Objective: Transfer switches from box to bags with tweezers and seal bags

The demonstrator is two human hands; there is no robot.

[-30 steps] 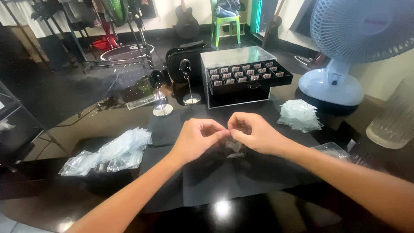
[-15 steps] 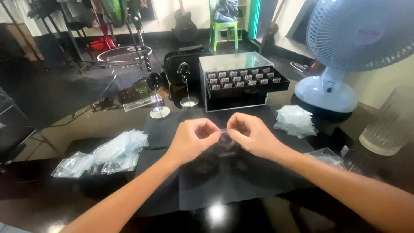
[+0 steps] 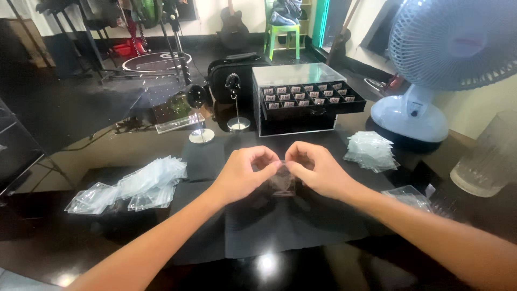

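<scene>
Left hand (image 3: pixel 245 173) and right hand (image 3: pixel 316 171) pinching the top of a small clear plastic bag (image 3: pixel 282 182) between fingertips, bag hanging over the black mat (image 3: pixel 280 226) mid-tabletop, loose bag pile (image 3: pixel 132 184) toward the left edge, white fan (image 3: pixel 431 70) at the far right corner

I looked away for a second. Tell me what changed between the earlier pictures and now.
Very little. Both hands stay together over the black mat, the left hand and right hand still pinching the top edge of the small clear bag. The bag piles, compartment box and fan lie as before; only the head camera shifted slightly.
</scene>
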